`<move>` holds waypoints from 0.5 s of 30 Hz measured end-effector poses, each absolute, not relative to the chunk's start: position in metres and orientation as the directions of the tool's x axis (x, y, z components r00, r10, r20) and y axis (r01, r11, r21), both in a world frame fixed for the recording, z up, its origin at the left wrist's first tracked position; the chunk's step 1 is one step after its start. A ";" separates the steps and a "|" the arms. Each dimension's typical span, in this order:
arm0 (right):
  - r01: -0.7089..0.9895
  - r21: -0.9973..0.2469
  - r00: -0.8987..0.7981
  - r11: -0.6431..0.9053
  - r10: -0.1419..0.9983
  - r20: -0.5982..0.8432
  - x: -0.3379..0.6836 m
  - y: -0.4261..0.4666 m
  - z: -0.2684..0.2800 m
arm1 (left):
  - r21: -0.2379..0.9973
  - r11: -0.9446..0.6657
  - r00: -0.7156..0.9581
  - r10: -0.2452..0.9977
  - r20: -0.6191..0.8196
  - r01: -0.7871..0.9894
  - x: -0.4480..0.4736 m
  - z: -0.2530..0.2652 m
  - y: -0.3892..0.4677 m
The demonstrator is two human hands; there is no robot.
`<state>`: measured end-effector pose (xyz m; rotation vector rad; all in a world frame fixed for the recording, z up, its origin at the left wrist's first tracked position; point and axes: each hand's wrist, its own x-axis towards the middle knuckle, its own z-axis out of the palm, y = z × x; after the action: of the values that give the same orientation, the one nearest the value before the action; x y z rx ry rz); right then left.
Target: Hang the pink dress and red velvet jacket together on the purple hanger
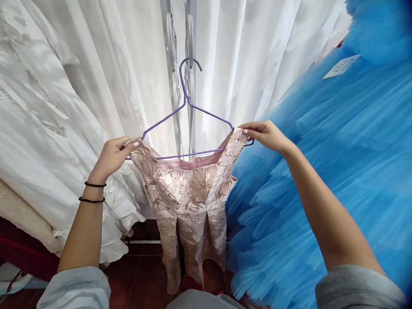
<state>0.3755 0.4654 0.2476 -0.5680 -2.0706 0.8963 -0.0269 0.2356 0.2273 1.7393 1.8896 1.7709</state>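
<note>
Around the hook of the purple hanger (186, 99), upper centre, a hand could come in from above or either side. Behind it, the white curtain (141, 59) and grey metal uprights (186, 27) block the way; their distance from the hook is unclear. The hanger's triangle is open down to its lower bar. Both shoulder ends are occupied by the left hand (115, 154) and right hand (266, 134). White garments (46, 124) crowd the left side, blue tulle (322, 178) the right. Lower left of centre, a gap over tiled floor (139, 283) separates left forearm and pink dress (194, 186).
</note>
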 end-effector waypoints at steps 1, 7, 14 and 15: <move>0.059 -0.752 -0.543 0.657 0.653 0.528 0.375 0.468 0.241 | 0.696 -0.260 -0.353 0.713 0.606 0.670 -0.031 0.222 0.236; -0.050 -0.799 -0.304 0.599 0.753 0.584 0.382 0.466 0.207 | 0.872 -0.348 -0.533 0.693 0.486 0.343 -0.057 0.177 0.233; -0.193 -0.830 -0.030 0.523 0.843 0.538 0.367 0.456 0.170 | 0.887 -0.461 -0.744 0.578 0.336 0.042 -0.056 0.136 0.234; -0.210 -0.843 -0.026 0.496 0.859 0.512 0.361 0.454 0.164 | 0.896 -0.443 -0.763 0.578 0.290 0.005 -0.054 0.126 0.233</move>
<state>0.3614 0.4543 0.1636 -0.6354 -1.3271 0.9529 -0.0538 0.2329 0.1259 0.8298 1.4019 2.2531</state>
